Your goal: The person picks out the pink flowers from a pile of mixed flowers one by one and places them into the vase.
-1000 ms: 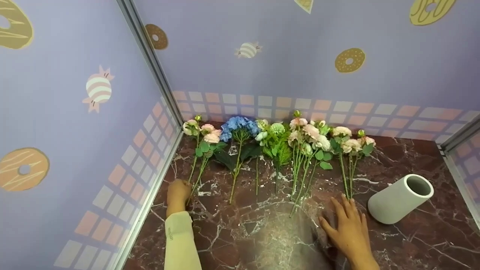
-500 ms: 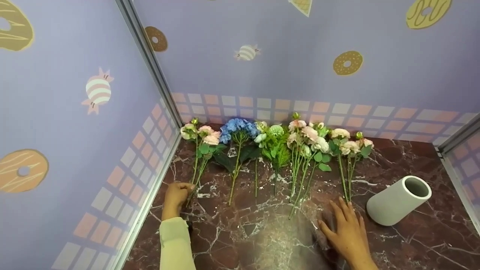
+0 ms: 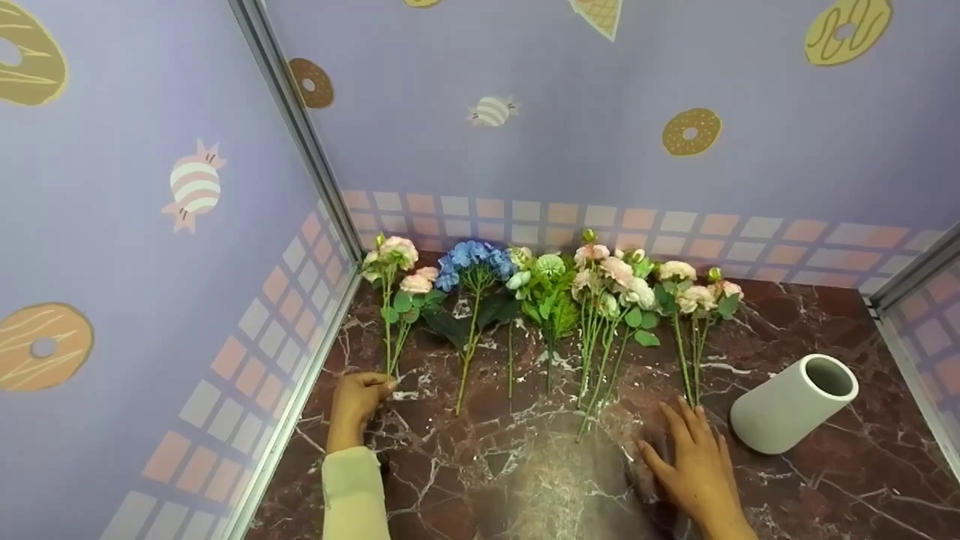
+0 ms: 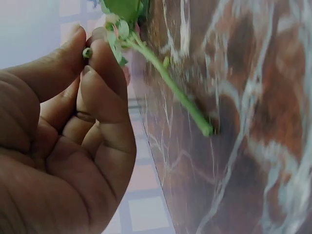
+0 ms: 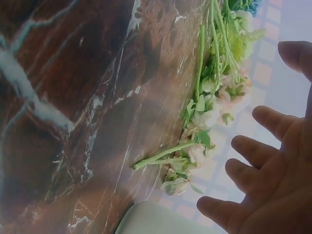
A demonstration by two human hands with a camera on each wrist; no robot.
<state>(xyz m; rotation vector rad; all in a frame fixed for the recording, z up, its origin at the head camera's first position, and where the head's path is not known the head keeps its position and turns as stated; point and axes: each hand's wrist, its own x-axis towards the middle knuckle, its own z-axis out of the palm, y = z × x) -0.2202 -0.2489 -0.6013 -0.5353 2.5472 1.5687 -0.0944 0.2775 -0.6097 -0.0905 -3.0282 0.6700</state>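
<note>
At the left of the head view my left hand pinches the lower stem of a pale pink flower between thumb and fingertips. The cut stem end pokes out between them in the left wrist view. A second pink flower stem lies on the table beside that hand. My right hand is spread palm down with its fingers straight, holding nothing. Its fingertips come right up to the stem ends of a pink flower bunch. To the right of this hand a white cylindrical vase stands upright.
Along the back wall lie a blue hydrangea, a green sprig and pink and white flowers, stems toward me. The dark red marble table is bounded by a left wall panel and a back panel.
My left fingers have opened out from a fist into a pinch on the stem, and the pale pink flower head has lifted and shifted slightly right. The right hand stays in place.
</note>
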